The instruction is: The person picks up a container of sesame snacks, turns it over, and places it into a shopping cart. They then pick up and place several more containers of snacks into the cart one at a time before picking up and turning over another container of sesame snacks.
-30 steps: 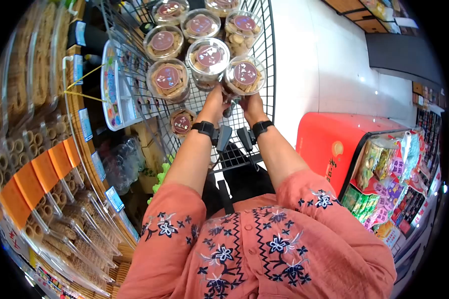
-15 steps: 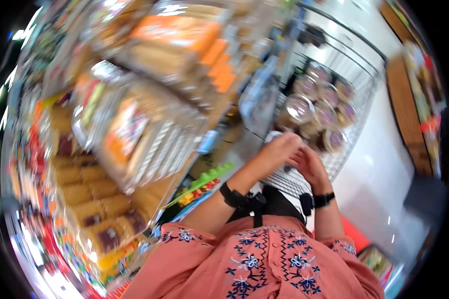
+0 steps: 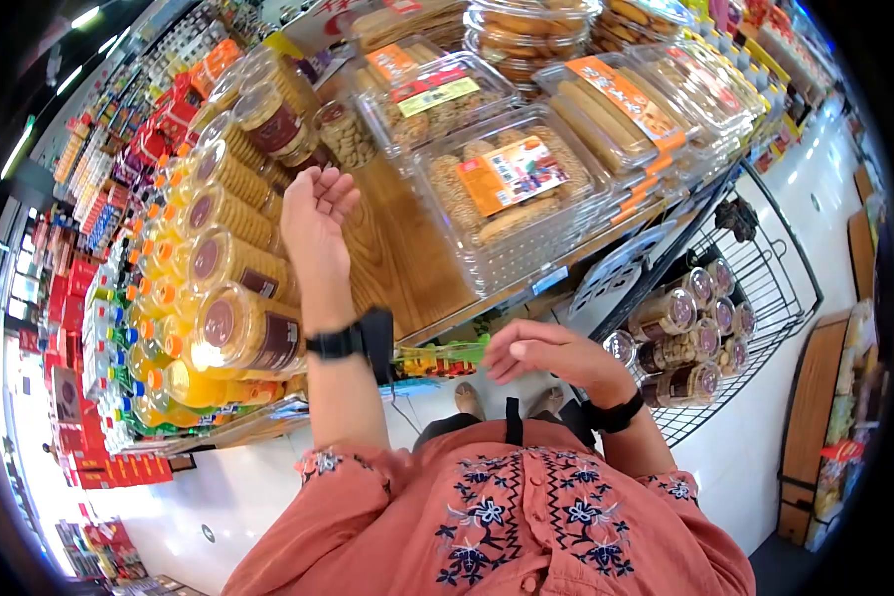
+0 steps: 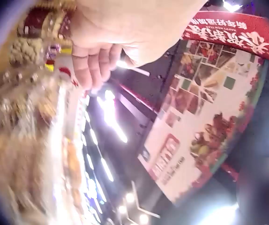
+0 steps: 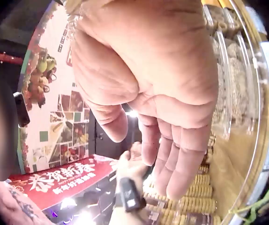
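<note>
My left hand reaches over the wooden table, its fingers loosely bent with nothing held. Next to it stand clear jars of round biscuits with maroon labels, and a jar of pale nuts is just beyond its fingertips. In the left wrist view the loosely bent fingers hold nothing. My right hand hovers in front of my waist, its fingers extended and nothing in its grasp. The right wrist view shows its bare palm, with the left hand farther off behind.
Clear boxes of pastries are stacked on the table to the right of the left hand. A wire cart holding several lidded jars stands at the right. Orange-capped juice bottles line the table's left end.
The view has swung left from the cart to the display table. Both hands have left the jars in the cart and moved apart. The left hand now reaches toward the biscuit jars.
</note>
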